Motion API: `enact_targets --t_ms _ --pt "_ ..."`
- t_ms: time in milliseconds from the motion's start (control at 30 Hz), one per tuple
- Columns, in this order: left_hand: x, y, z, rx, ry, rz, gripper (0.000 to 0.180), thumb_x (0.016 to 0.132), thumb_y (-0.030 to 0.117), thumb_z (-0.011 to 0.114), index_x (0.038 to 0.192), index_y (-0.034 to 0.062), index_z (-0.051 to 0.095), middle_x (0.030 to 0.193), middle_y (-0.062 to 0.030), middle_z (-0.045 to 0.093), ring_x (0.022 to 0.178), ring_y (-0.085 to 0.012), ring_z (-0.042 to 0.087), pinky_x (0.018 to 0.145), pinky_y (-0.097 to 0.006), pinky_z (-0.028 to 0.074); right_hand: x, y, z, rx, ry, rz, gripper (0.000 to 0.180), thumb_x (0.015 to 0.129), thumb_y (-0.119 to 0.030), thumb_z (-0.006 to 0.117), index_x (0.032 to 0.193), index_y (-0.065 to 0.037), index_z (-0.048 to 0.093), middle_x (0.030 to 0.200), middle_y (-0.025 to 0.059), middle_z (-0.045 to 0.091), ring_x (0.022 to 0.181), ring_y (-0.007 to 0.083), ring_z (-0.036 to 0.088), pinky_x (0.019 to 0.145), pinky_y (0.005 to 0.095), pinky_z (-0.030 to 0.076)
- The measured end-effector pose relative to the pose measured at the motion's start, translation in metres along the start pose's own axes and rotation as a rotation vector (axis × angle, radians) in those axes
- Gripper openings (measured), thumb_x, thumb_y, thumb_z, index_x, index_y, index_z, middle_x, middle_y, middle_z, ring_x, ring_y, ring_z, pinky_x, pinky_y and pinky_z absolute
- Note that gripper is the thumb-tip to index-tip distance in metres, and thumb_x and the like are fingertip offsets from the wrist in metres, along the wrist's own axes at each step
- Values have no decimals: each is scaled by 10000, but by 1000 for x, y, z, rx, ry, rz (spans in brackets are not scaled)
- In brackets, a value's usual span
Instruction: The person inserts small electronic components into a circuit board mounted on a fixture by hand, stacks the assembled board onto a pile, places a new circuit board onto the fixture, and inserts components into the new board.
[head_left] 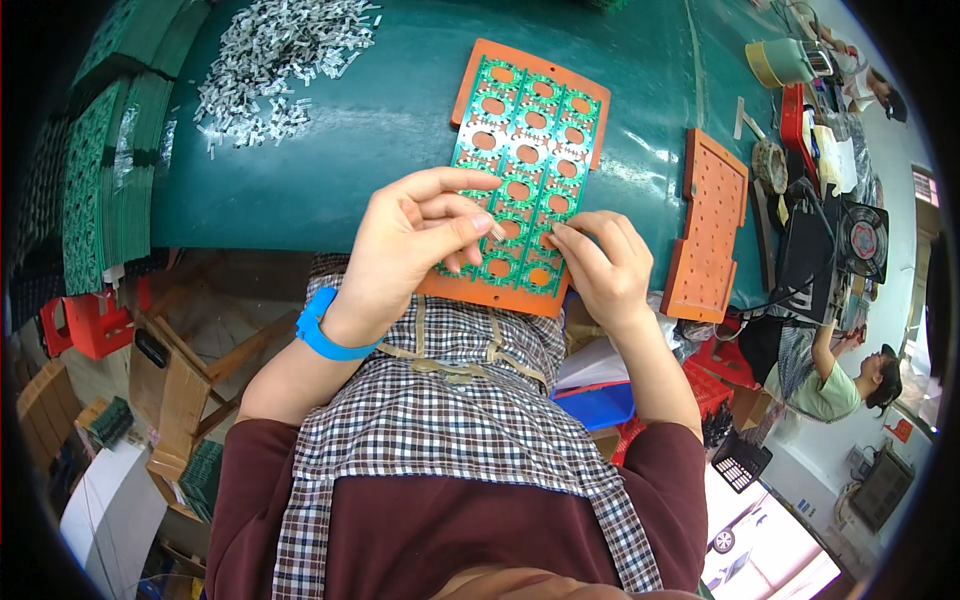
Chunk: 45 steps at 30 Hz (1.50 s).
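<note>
A panel of green circuit boards with oval cutouts lies on an orange fixture plate in front of me. My left hand, with a blue band on its wrist, is over the panel's left side. Its thumb and fingers are closed on a few small pale metallic pieces that stick out past the thumb tip. My right hand is at the panel's right edge, thumb and fingertips pinched together against the board. Whatever lies between those fingertips is hidden. Far left on the table is a heap of small clear-and-silver parts.
Stacks of green boards stand at the table's left edge. A second orange plate with rows of holes lies at right. Beyond it are a pale green cup, a roll of tape and a small black fan. Another person sits far right.
</note>
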<state>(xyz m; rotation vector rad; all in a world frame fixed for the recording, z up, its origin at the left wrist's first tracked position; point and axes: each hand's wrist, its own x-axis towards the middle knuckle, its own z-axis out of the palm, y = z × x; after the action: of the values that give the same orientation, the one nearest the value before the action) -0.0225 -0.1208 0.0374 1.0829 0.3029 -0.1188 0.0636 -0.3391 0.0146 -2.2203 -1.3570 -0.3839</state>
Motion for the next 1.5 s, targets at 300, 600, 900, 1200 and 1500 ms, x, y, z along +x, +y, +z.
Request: enact_targets --t_ms 300,600,900,1200,1500 --pt "-6 -11 17 49 -120 -78 279 885 63 603 1158 7 582 841 -62 682 628 -58 582 540 -178 444 17 -28 -14 80 132 -267 213 684 -100 755 881 -57 684 781 38 621 686 198 605 592 317 482" --pt "36 1 -65 493 450 397 244 933 54 526 1163 9 592 891 -39 637 701 -57 541 570 -186 425 2 -15 -18 317 -288 292 110 800 0 641 861 -26 554 892 90 564 864 295 561 746 381 473" --pt "36 -7 -59 605 471 414 230 925 64 556 1143 26 620 867 -21 640 714 -54 534 588 -193 416 -1 -11 -15 271 -292 247 120 797 6 639 863 -31 546 889 96 546 856 295 550 739 391 467" --pt "36 -10 -58 627 470 406 227 920 55 562 1136 19 623 868 -25 639 717 -58 535 606 -190 422 -13 -14 -7 166 -196 206 185 741 6 689 863 -32 555 881 88 555 825 283 559 696 372 479" --pt "39 -3 -62 580 435 527 207 900 15 576 1101 2 623 837 -40 632 721 -65 548 615 -216 459 -9 -13 -12 132 -74 59 245 677 -54 757 903 -33 664 849 74 618 752 254 615 636 354 506"
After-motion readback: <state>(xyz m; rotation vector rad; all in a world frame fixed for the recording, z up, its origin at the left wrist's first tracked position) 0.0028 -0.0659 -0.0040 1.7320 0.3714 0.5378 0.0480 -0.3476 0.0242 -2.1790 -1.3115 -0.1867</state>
